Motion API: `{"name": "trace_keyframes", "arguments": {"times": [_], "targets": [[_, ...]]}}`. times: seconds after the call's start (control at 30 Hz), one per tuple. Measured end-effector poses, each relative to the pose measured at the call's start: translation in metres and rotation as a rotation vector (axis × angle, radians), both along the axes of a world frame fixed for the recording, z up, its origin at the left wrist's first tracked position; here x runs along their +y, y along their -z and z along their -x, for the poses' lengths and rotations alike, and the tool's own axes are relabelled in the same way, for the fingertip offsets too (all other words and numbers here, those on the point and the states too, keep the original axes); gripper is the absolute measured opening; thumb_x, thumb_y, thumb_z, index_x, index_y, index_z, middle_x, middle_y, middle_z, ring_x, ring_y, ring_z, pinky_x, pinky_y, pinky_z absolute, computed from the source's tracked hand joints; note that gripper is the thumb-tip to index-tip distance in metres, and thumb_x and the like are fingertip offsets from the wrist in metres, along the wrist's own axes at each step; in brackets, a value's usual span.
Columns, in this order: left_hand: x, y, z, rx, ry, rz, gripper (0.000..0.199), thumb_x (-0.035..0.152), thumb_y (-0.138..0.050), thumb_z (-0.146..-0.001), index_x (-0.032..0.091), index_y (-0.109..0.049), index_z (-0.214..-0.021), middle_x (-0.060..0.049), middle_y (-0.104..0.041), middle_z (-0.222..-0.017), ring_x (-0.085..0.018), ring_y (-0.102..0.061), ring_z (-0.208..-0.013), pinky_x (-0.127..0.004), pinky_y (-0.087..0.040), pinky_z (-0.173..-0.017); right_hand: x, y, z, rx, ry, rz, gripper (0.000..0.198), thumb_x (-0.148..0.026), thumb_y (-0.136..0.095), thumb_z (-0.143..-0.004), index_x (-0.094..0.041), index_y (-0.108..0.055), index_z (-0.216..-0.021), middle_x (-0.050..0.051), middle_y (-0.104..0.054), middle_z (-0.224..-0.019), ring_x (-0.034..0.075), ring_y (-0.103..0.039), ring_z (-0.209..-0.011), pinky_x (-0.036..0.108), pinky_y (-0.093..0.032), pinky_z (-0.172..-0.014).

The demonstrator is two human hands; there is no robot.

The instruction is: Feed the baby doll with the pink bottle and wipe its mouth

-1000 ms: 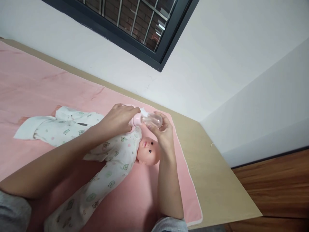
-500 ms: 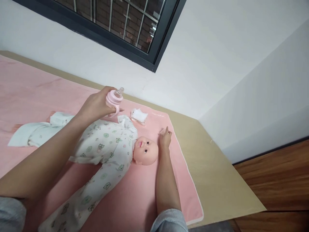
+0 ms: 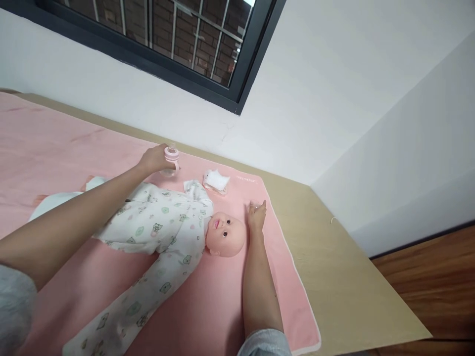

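Note:
My left hand (image 3: 155, 159) is closed round a baby bottle (image 3: 171, 154) with a pink collar, a pink handle and a clear teat pointing up. The bottle is upright, low at the blanket's far side, beyond the doll's body. A baby doll (image 3: 224, 234) in white printed clothes lies on its back, head toward the right. Past the top of its head, my right hand (image 3: 257, 217) rests low over the blanket, fingers curled at a small clear object (image 3: 257, 207) that they mostly hide.
Beneath the doll spreads a pink blanket (image 3: 208, 296) on a beige board (image 3: 319, 257). A small pack with white tissue on top (image 3: 216, 181) lies between the bottle and my right hand. Behind rises a white wall with a dark-framed barred window (image 3: 237, 94).
My left hand has lowered the bottle away from me toward the blanket's far edge and turned it more upright. My right hand stays by the doll's head. The view has shifted slightly.

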State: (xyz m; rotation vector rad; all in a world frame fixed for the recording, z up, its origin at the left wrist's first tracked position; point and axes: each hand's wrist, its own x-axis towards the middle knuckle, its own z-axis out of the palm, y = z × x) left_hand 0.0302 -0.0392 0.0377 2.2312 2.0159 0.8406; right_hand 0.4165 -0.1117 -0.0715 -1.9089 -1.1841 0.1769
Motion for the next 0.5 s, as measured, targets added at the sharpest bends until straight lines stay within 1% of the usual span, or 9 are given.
{"name": "trace_keyframes", "arguments": {"times": [0.1,0.2,0.37,0.43,0.5], "targets": [[0.013,0.017,-0.002,0.019,-0.009,0.028,0.032,0.036,-0.051,-0.088,0.011,-0.049,-0.109,-0.001,-0.061,-0.094,-0.011,-0.051,-0.079,-0.022,-0.035,-0.064,-0.001,-0.001,0.0,-0.002,0.009,-0.001,0.078,-0.05,-0.044,-0.091,-0.001,-0.025,-0.148,0.03,-0.051,-0.132,0.036,-0.052,-0.124,0.045,-0.04,-0.102],[0.014,0.024,0.0,0.021,-0.013,0.065,0.032,0.038,-0.046,-0.09,0.01,-0.048,-0.105,-0.001,-0.059,-0.091,-0.011,-0.049,-0.075,-0.022,-0.034,-0.064,-0.001,0.0,-0.001,0.002,0.001,-0.003,0.079,-0.052,-0.043,-0.091,0.0,-0.026,-0.148,0.03,-0.052,-0.132,0.035,-0.052,-0.123,0.045,-0.039,-0.104],[0.01,0.026,0.005,0.011,0.036,0.099,0.037,0.046,-0.043,-0.092,0.011,-0.045,-0.102,0.004,-0.053,-0.078,-0.009,-0.048,-0.072,-0.022,-0.034,-0.065,-0.001,0.001,-0.001,-0.023,-0.009,-0.004,0.078,-0.053,-0.042,-0.091,0.001,-0.029,-0.146,0.03,-0.05,-0.132,0.037,-0.047,-0.125,0.049,-0.035,-0.106],[0.006,0.026,0.007,0.007,0.07,0.102,0.04,0.049,-0.039,-0.093,0.011,-0.045,-0.102,0.007,-0.051,-0.071,-0.008,-0.048,-0.069,-0.022,-0.034,-0.065,-0.002,0.0,0.0,-0.075,-0.007,-0.045,0.073,-0.051,-0.04,-0.092,0.0,-0.033,-0.144,0.029,-0.05,-0.133,0.036,-0.044,-0.128,0.049,-0.032,-0.109],[0.002,0.023,0.008,0.003,0.12,0.094,0.042,0.051,-0.033,-0.095,0.011,-0.046,-0.101,0.009,-0.051,-0.068,-0.005,-0.049,-0.065,-0.021,-0.035,-0.065,-0.003,-0.002,0.002,-0.143,-0.005,-0.118,0.065,-0.048,-0.037,-0.093,-0.004,-0.039,-0.141,0.025,-0.049,-0.134,0.034,-0.039,-0.133,0.049,-0.029,-0.111]]}}
